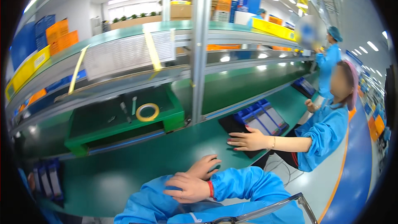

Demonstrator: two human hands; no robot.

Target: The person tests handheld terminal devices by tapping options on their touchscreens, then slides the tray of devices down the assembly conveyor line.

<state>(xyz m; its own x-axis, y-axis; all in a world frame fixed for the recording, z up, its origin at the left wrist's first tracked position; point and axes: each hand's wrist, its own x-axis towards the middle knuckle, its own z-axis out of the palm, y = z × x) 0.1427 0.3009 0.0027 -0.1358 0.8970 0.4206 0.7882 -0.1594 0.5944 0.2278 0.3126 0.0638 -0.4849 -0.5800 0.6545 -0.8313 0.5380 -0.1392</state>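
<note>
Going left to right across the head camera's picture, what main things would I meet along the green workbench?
Blue divided container → roll of yellow tape → the camera wearer's overlapping right hand and left hand → a co-worker's outstretched hand → far blue container.

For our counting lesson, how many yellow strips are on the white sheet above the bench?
2: the left strip at one end of the white sheet, the right strip near its other end. No others show.
</note>
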